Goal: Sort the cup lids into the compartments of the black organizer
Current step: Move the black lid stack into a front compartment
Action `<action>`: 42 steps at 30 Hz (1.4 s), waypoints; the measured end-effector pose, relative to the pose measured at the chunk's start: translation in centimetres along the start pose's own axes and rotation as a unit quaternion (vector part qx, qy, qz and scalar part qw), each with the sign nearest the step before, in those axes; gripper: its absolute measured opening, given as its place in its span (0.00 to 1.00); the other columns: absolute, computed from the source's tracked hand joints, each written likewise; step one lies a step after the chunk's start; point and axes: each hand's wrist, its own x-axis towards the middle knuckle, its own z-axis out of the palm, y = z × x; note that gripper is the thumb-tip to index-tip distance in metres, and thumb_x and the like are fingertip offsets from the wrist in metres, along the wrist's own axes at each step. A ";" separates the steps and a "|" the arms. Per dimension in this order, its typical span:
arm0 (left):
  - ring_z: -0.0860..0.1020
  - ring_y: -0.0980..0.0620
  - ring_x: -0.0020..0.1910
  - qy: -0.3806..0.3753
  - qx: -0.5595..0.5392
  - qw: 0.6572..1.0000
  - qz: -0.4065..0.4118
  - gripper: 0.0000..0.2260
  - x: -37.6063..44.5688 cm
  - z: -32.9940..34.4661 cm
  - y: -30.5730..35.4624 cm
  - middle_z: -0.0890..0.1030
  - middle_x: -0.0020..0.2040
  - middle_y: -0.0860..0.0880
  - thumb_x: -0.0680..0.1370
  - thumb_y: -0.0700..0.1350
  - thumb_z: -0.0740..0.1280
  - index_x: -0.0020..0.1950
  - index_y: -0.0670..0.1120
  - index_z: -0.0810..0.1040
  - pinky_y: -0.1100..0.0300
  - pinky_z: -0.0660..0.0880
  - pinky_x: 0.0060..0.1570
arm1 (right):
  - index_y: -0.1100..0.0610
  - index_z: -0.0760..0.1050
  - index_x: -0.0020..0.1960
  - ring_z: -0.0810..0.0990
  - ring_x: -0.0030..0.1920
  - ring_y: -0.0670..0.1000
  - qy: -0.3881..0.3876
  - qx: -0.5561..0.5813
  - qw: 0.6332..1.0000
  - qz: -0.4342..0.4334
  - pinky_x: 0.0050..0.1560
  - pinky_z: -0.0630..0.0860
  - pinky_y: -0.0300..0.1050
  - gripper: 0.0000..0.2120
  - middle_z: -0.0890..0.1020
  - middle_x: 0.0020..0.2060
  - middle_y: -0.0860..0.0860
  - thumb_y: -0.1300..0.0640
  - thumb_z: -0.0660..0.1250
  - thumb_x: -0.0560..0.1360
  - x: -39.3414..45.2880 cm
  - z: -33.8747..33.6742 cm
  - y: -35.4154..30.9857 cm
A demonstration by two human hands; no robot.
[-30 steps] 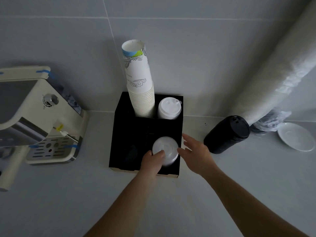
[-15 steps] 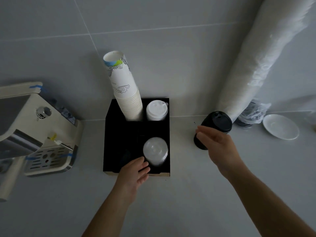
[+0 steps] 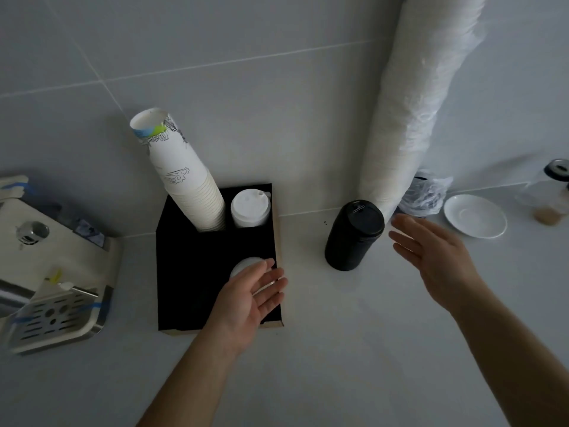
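The left hand (image 3: 246, 303) hides most of the clear lids (image 3: 246, 266).

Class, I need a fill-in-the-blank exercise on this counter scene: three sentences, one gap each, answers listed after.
1. The stack of black lids stands on the counter to the ____ of the black organizer.
2. The white lids sit in a back compartment beside the tall stack of paper ____.
3. The right hand is ____, holding nothing.

Answers: right; cups; open

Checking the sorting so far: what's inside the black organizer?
In the black organizer: a tall paper cup stack back left, white lids back right, clear lids front right, partly covered by the left hand. The front-left compartment is too dark to read.
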 end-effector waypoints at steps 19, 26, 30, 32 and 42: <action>0.73 0.53 0.59 -0.054 0.174 0.983 -0.024 0.09 8.9 10.9 -1.2 0.77 0.50 0.58 0.78 0.52 0.65 0.58 0.54 0.75 0.53 0.69 0.65 | 0.51 0.77 0.66 0.78 0.63 0.52 -0.078 -0.124 0.986 0.082 0.65 0.73 0.54 0.18 0.82 0.60 0.50 0.54 0.69 0.76 10.0 0.0 2.9; 0.77 0.53 0.61 -0.064 0.233 0.970 -0.004 0.14 11.0 12.4 -2.0 0.80 0.60 0.55 0.75 0.58 0.66 0.59 0.58 0.77 0.54 0.72 0.58 | 0.45 0.82 0.51 0.83 0.55 0.51 -0.099 -0.173 0.979 0.035 0.61 0.78 0.55 0.08 0.86 0.50 0.49 0.53 0.72 0.73 11.4 1.9 3.4; 0.76 0.52 0.60 -0.030 0.235 0.972 0.006 0.21 11.5 12.5 -2.2 0.77 0.58 0.54 0.76 0.56 0.67 0.67 0.53 0.71 0.50 0.71 0.65 | 0.47 0.81 0.52 0.83 0.52 0.52 -0.088 -0.199 0.976 0.023 0.52 0.80 0.49 0.09 0.85 0.48 0.49 0.50 0.72 0.72 11.8 2.7 3.6; 0.77 0.51 0.60 -0.016 0.235 0.972 0.012 0.20 12.0 12.4 -2.4 0.78 0.59 0.53 0.76 0.57 0.66 0.66 0.54 0.72 0.49 0.72 0.64 | 0.49 0.80 0.51 0.83 0.50 0.51 -0.079 -0.205 0.975 0.026 0.48 0.79 0.45 0.08 0.85 0.47 0.49 0.50 0.72 0.73 11.8 3.0 3.7; 0.78 0.51 0.56 0.016 0.208 0.978 -0.021 0.12 12.3 12.1 -1.6 0.80 0.55 0.55 0.77 0.56 0.64 0.58 0.56 0.76 0.58 0.74 0.42 | 0.50 0.77 0.47 0.81 0.44 0.48 -0.079 -0.252 0.964 0.012 0.39 0.74 0.40 0.10 0.83 0.43 0.48 0.44 0.71 0.72 11.8 4.4 4.0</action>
